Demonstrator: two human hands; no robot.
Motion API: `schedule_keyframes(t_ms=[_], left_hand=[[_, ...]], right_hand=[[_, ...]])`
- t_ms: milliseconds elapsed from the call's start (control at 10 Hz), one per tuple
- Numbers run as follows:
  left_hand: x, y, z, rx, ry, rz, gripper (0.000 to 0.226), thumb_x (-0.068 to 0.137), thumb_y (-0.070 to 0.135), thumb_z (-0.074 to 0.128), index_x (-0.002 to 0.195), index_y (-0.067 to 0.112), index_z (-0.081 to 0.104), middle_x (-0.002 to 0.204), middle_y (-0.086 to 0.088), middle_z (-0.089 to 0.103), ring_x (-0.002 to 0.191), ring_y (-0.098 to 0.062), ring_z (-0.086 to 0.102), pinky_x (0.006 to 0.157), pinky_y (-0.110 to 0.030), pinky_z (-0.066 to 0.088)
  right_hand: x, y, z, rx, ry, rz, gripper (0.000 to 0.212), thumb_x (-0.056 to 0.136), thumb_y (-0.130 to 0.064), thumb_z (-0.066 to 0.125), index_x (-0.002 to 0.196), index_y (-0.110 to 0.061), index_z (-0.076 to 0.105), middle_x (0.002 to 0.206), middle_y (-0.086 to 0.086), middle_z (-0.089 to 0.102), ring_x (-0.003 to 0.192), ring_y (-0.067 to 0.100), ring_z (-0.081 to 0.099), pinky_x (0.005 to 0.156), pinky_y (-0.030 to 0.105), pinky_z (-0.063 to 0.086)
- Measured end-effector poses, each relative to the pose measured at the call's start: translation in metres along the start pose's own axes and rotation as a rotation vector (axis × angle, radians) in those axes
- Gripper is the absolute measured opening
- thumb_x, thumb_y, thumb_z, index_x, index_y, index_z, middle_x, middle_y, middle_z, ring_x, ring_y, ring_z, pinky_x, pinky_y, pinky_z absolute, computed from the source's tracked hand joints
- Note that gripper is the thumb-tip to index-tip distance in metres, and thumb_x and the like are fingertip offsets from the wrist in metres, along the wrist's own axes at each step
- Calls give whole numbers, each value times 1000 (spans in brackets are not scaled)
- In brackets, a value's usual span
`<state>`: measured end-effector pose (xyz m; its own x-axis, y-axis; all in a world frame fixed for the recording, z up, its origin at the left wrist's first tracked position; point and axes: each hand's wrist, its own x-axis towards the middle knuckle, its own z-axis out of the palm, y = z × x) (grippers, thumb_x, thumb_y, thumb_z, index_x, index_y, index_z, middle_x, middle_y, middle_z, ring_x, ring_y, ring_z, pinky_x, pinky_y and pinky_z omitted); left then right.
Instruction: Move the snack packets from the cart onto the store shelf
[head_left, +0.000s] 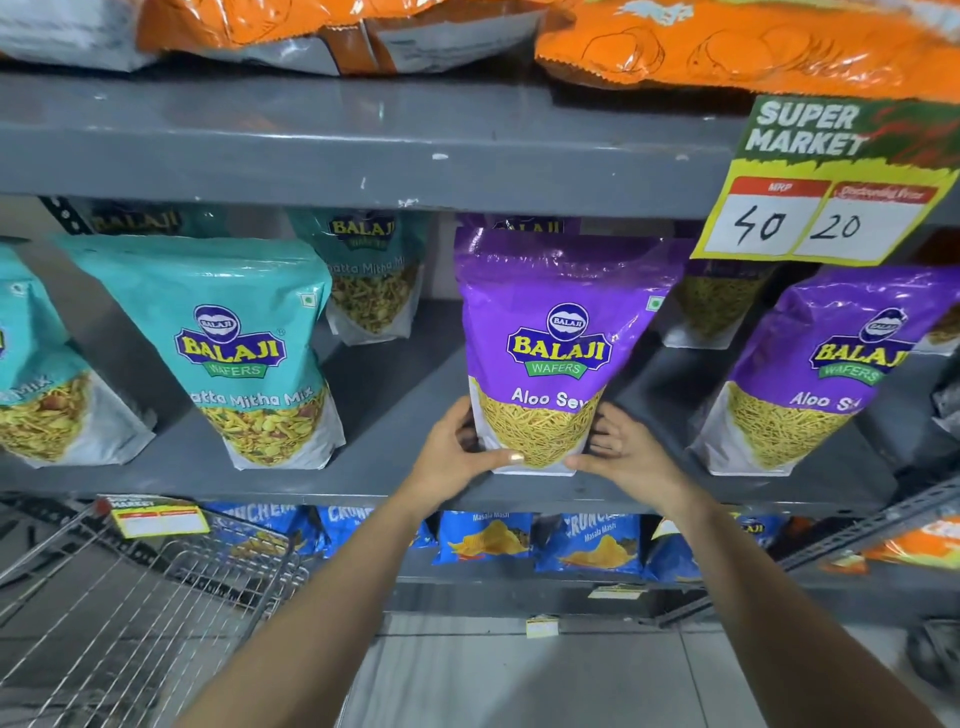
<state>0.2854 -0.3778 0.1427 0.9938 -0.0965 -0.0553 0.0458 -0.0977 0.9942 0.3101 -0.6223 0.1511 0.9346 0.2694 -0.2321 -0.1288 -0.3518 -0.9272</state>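
Left hand (457, 447) and right hand (618, 447) both clamped on base corners of purple Aloo Sev packet (556, 343). I see packet upright between them, long axis vertical, bottom on middle shelf (395, 384). Both equally near; just let go I reckon.

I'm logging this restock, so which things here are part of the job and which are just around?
Job:
- purple Aloo Sev packet, held at its base by left hand and right hand
- middle shelf
- wire cart

Just around:
- teal Khatta Mitha Mix packets
- price tag
- blue chip bags
- orange bags
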Motion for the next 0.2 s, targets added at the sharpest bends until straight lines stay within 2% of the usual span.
schedule_keyframes(t_ms=[100, 200], left_hand=[[-3, -1, -3, -11, 4, 4, 85, 67, 11, 87, 139, 21, 43, 134, 7, 61, 119, -6, 60, 94, -19, 51], [-24, 4, -3, -95, 290, -24, 82, 71, 15, 84, 141, 18, 42, 141, -2, 55, 127, -7, 53, 110, -31, 42]], right_hand=[[-6, -4, -3, 16, 49, 8, 93, 63, -17, 87, 142, -22, 38, 134, 9, 57, 123, 20, 56, 103, 36, 47], [-39, -10, -3, 95, 367, -29, 79, 67, -15, 84, 137, -21, 47, 126, 8, 61, 114, 18, 61, 89, 20, 50]])
